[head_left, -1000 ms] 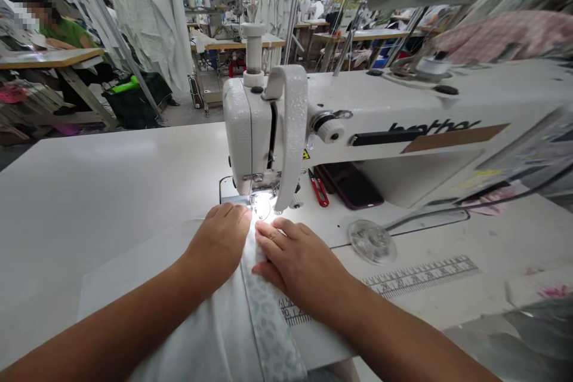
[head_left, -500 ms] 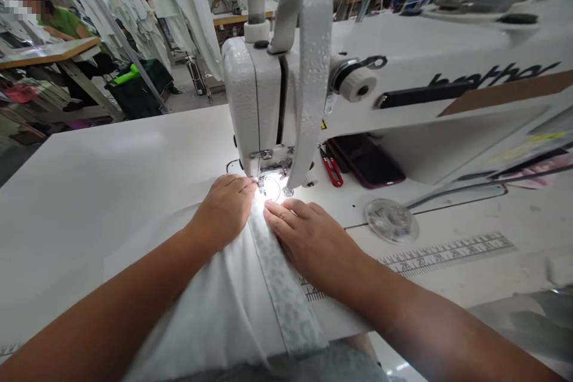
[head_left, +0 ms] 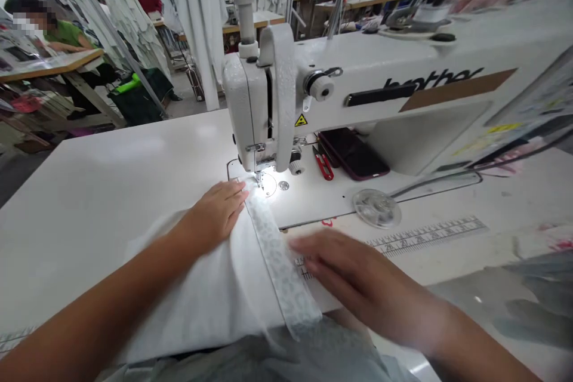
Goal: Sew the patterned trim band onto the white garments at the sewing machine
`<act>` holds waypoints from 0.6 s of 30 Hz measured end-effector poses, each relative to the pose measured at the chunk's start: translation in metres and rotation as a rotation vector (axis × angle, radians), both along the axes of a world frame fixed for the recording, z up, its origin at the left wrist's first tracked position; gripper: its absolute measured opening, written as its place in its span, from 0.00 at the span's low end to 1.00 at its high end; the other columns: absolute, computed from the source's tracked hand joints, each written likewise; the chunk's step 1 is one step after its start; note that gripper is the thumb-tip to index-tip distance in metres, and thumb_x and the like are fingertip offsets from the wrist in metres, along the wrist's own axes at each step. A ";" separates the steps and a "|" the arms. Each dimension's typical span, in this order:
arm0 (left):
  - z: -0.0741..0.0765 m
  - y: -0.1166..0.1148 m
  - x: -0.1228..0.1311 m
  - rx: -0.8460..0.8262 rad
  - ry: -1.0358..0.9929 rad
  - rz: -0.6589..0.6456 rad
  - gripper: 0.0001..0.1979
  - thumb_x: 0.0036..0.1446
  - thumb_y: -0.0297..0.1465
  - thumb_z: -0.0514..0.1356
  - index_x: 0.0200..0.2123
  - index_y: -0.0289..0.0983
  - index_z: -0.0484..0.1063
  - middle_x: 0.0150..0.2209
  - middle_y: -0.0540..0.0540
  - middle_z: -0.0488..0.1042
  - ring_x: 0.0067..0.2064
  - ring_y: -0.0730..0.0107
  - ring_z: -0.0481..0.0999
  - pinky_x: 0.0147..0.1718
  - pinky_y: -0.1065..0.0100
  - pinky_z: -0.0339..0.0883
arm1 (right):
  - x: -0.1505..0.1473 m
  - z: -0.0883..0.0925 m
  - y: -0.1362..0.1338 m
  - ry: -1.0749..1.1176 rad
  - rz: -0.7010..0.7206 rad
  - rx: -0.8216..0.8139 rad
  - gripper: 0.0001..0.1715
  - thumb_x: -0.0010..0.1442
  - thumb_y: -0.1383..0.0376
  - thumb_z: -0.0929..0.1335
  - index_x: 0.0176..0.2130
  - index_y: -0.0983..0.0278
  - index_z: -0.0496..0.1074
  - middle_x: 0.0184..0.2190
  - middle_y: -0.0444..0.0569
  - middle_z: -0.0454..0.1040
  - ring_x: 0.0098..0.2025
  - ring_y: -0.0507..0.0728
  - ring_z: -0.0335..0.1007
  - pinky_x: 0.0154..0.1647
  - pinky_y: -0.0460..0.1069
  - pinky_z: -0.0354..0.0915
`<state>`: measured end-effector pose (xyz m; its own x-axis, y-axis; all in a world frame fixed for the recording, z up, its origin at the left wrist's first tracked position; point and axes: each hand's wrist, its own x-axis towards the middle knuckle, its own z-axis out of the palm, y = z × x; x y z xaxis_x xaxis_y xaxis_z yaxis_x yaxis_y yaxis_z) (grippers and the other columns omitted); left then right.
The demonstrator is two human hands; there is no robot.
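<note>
Presses soft white cloth (head_left: 215,304) flat with the left hand (head_left: 217,215).
Rests the left fingers out straight near the small metal foot (head_left: 258,179), pinching nothing that shows. Holds the right hand (head_left: 358,268), blurry, just beside the spotted band (head_left: 280,256), with loose fingers and seemingly no grip; cannot tell if touching. Looks light, thin and floppy, so likely to wrinkle or slip; best held flat, with fingertips on both sides of the band. Lies on the white table (head_left: 134,161), in front of the sewing machine (head_left: 246,101). Points the band's long way at the metal foot, slanting right toward the body. Farther right: red snips (head_left: 324,166), dark phone (head_left: 358,156).
</note>
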<state>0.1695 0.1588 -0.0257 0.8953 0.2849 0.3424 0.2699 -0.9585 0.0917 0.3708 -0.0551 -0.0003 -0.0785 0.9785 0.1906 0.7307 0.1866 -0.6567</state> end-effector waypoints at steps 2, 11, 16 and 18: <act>0.003 -0.022 -0.033 -0.028 0.071 0.063 0.18 0.66 0.29 0.48 0.57 0.36 0.66 0.59 0.41 0.68 0.61 0.59 0.66 0.60 0.50 0.61 | 0.007 -0.010 -0.045 0.171 0.125 -0.263 0.13 0.67 0.63 0.62 0.46 0.52 0.74 0.42 0.47 0.77 0.44 0.58 0.74 0.43 0.52 0.72; 0.003 -0.140 -0.057 -0.095 0.166 0.279 0.25 0.65 0.37 0.51 0.63 0.38 0.57 0.65 0.35 0.57 0.66 0.43 0.54 0.54 0.30 0.56 | -0.029 -0.097 -0.049 0.530 0.001 -0.386 0.13 0.60 0.56 0.66 0.41 0.61 0.74 0.41 0.49 0.75 0.45 0.62 0.72 0.48 0.55 0.68; 0.000 -0.086 -0.090 -0.080 0.266 0.346 0.26 0.66 0.41 0.49 0.64 0.42 0.55 0.66 0.39 0.56 0.66 0.45 0.54 0.56 0.30 0.50 | -0.055 -0.066 -0.079 0.379 -0.049 -0.453 0.17 0.65 0.58 0.62 0.28 0.63 0.69 0.30 0.45 0.72 0.32 0.56 0.69 0.36 0.48 0.66; 0.002 -0.052 -0.114 -0.084 0.252 0.316 0.25 0.66 0.41 0.49 0.63 0.40 0.57 0.65 0.39 0.57 0.67 0.50 0.54 0.60 0.39 0.52 | -0.069 -0.049 -0.103 0.322 -0.053 -0.495 0.17 0.64 0.59 0.63 0.26 0.62 0.67 0.27 0.44 0.71 0.30 0.54 0.67 0.32 0.46 0.64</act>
<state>0.0559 0.1067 -0.0242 0.8119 0.5772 0.0878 0.5741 -0.8166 0.0595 0.3018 -0.1584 -0.0497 -0.0412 0.9583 -0.2829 0.4798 -0.2294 -0.8469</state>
